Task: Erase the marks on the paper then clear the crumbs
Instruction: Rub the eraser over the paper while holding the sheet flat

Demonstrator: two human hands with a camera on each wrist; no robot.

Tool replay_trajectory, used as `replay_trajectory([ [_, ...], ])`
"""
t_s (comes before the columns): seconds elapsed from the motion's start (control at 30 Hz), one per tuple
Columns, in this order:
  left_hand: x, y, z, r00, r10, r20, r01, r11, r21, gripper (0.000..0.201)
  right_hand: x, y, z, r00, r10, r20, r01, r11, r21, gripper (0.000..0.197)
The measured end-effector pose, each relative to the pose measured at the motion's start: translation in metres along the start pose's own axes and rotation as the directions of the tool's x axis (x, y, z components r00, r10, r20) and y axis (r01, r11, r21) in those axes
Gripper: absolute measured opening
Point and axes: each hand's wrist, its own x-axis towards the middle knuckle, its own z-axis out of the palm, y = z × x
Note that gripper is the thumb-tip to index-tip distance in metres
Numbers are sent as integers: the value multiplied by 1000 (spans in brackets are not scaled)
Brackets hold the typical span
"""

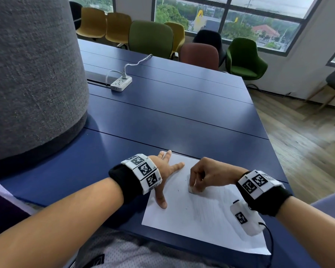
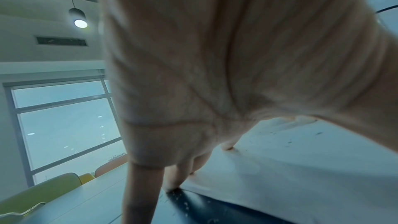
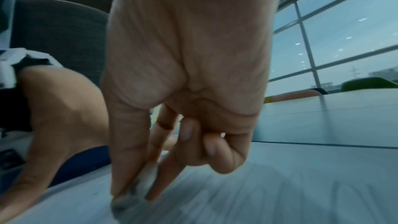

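Note:
A white sheet of paper [image 1: 193,215] lies on the blue table [image 1: 162,117] near its front edge, with faint grey pencil marks across its middle. My left hand [image 1: 163,171] lies flat with spread fingers on the sheet's left edge, thumb [image 1: 161,200] pressing the paper. My right hand [image 1: 203,175] pinches a small white eraser [image 1: 192,189] between thumb and fingers, its end on the paper. In the right wrist view the smudged eraser [image 3: 137,192] touches the sheet [image 3: 258,193]. Dark crumbs [image 2: 288,142] dot the paper [image 2: 301,168] in the left wrist view.
A large grey fabric-covered column [image 1: 31,74] stands on the table at the left. A white power strip [image 1: 121,83] with a cable lies farther back. Several coloured chairs [image 1: 151,35] line the far side by the windows. Wooden floor [image 1: 306,147] drops off to the right.

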Motion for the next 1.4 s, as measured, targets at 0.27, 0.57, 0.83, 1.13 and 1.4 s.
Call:
replay_trajectory([
  [0.27, 0, 0, 0, 1000, 1, 3, -1, 1000, -3, 144, -6, -5, 7, 998, -5, 68, 5, 1000, -8, 12],
  [0.57, 2, -1, 1, 1000, -6, 7, 6, 1000, 7, 144, -10, -5, 8, 997, -41, -68, 37, 997, -69, 8],
  [0.83, 2, -1, 2, 1000, -3, 3, 3, 1000, 4, 144, -16, -7, 11, 998, -35, -54, 31, 997, -71, 11],
  [1.13, 2, -1, 3, 1000, 2, -6, -2, 1000, 14, 144, -20, -2, 14, 999, -21, -40, 22, 999, 24, 10],
  [1.4, 3, -1, 1, 1000, 2, 1, -2, 1000, 24, 144, -23, 0, 16, 1000, -22, -12, 22, 1000, 19, 13],
])
